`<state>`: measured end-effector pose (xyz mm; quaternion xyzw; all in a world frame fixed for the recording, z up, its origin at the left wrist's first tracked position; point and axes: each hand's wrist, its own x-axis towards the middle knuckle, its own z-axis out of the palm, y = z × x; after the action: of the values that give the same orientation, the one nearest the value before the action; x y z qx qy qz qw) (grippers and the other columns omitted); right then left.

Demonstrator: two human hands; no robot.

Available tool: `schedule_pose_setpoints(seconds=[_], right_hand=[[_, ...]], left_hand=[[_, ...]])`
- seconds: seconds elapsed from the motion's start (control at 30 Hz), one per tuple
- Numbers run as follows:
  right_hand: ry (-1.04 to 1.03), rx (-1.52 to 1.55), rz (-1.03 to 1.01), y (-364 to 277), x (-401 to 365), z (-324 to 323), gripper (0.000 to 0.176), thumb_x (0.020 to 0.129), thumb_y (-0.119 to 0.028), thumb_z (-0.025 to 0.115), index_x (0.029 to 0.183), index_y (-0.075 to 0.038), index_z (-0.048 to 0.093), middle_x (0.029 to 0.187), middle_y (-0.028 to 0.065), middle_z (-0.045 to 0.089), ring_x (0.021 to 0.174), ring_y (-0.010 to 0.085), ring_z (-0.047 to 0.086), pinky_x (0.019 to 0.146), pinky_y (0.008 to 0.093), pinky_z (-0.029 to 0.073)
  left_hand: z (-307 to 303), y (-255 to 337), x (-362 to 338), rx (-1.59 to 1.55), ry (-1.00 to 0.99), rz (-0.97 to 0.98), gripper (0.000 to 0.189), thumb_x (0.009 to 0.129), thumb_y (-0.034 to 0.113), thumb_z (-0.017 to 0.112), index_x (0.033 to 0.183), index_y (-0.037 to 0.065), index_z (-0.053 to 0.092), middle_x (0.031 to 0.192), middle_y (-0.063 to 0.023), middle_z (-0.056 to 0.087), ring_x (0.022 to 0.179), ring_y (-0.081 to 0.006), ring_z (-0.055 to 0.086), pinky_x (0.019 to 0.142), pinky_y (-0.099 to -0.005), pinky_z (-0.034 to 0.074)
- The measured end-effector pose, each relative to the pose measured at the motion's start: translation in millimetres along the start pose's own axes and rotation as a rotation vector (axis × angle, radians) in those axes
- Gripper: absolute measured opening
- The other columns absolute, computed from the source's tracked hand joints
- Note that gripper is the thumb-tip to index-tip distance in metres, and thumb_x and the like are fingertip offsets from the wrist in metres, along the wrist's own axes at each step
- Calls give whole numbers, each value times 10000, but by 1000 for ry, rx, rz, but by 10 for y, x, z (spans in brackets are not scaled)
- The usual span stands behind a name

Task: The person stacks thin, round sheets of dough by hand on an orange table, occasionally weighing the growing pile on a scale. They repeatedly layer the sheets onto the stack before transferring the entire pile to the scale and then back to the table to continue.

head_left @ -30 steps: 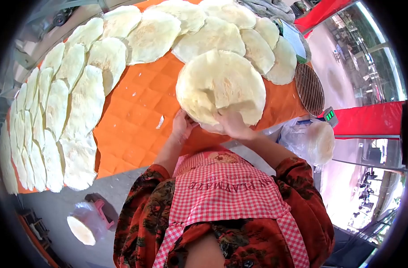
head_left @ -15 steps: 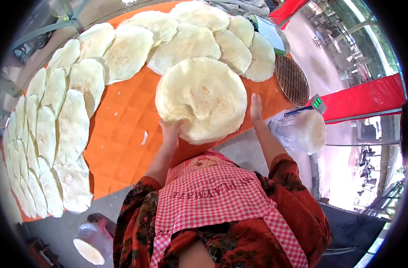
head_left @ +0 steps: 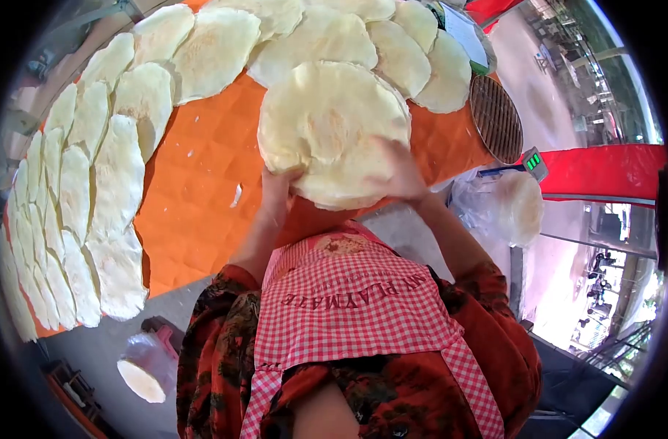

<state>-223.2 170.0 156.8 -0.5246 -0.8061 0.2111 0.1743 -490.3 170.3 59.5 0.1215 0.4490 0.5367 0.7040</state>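
Note:
A stack of pale, thin round flatbreads (head_left: 330, 110) lies near the front edge of the orange-covered table, straight ahead of me. My left hand (head_left: 279, 186) grips its lower left edge, thumb on top and the other fingers hidden beneath. My right hand (head_left: 398, 174) is over the lower right part of the stack, smeared by motion, so its fingers cannot be made out. Beyond the stack, large single flatbreads (head_left: 312, 40) are spread along the far side of the table. More flatbreads (head_left: 118, 183) overlap in rows at the left.
A round wire rack (head_left: 496, 119) lies at the table's right end, near a green-edged box (head_left: 466, 36). Right of the table are a scale display (head_left: 534, 164) and a plastic bag of round flatbreads (head_left: 515, 208). Another bagged stack (head_left: 142, 379) stands low at the left.
My right hand has moved left, from beside the stack onto its right part. My left hand keeps its hold on the edge. The view has shifted slightly.

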Motion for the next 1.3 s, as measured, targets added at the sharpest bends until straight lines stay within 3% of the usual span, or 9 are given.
schedule_pose_setpoints(seconds=[0.07, 0.3, 0.47, 0.53, 0.67, 0.73, 0.87, 1.1, 1.3], right_hand=[[-109, -234, -245, -354, -113, 257, 982, 623, -497, 776, 1361, -9, 352, 1264, 191, 508, 1201, 360, 463, 1037, 530, 252], [50, -261, -186, -469, -109, 599, 506, 785, -93, 526, 1284, -28, 470, 1188, 211, 559, 1041, 359, 566, 796, 496, 453], [123, -200, -364, -1441, 611, -198, 532, 731, -13, 525, 1256, -101, 531, 940, 202, 645, 837, 344, 629, 692, 470, 498], [-9, -49, -154, -1670, 958, -540, 425, 722, 0, 541, 1128, -92, 627, 965, 187, 649, 873, 342, 635, 764, 416, 504], [-146, 595, -44, -1719, 1541, -1339, 367, 668, -49, 608, 1023, 44, 622, 855, 82, 660, 772, 175, 643, 719, 317, 521], [-161, 739, -9, -1365, 1741, -1335, 443, 678, -69, 616, 1111, 25, 596, 952, 97, 651, 869, 183, 630, 788, 315, 510], [-241, 959, 196, -695, 1731, -732, 518, 705, -110, 657, 1201, 5, 558, 1092, 106, 616, 1025, 206, 586, 856, 315, 486], [-283, 1616, 857, 751, 934, 713, 488, 955, -351, 489, 1325, -32, 488, 1285, 77, 564, 1171, 201, 525, 1021, 344, 389], [-138, 1258, 480, 482, 401, 939, 444, 883, -238, 589, 1233, 32, 546, 1213, 81, 605, 1099, 196, 563, 972, 349, 413]], left_hand=[[57, 71, 5, 15, 48, -77, 533, 750, -77, 619, 1222, 31, 397, 1042, -155, 564, 824, -255, 620, 623, -378, 569], [273, 409, 6, 117, 102, -205, 384, 795, 39, 614, 1163, 39, 504, 1005, -105, 616, 887, -237, 622, 699, -376, 557], [134, 1154, -83, -127, -132, 83, 314, 860, 140, 615, 1149, 51, 531, 1016, -74, 622, 930, -227, 612, 797, -382, 537], [84, 1869, -517, -241, -452, 93, 363, 882, 185, 607, 1202, 47, 505, 1112, -111, 604, 1013, -256, 595, 904, -402, 483], [-477, 2100, -865, 477, 304, 836, 721, 834, 253, 671, 1402, 15, 295, 1355, -149, 428, 1239, -268, 431, 1036, -415, 342], [-789, 1892, -1034, 399, 299, 638, 859, 834, 241, 679, 1462, 17, 137, 1442, -160, 337, 1243, -292, 443, 1050, -389, 359], [-1145, 1415, -1066, -122, -64, 104, 579, 925, 345, 508, 1351, -30, 393, 1296, -190, 523, 1179, -284, 533, 992, -404, 450], [-1445, 536, -448, 24, 228, 59, 375, 854, 134, 615, 1163, -68, 546, 1048, -147, 644, 900, -248, 645, 813, -364, 536], [-1529, 451, -362, -22, 293, 37, 313, 852, 91, 608, 1114, -75, 569, 1000, -147, 650, 871, -254, 647, 790, -369, 539]])
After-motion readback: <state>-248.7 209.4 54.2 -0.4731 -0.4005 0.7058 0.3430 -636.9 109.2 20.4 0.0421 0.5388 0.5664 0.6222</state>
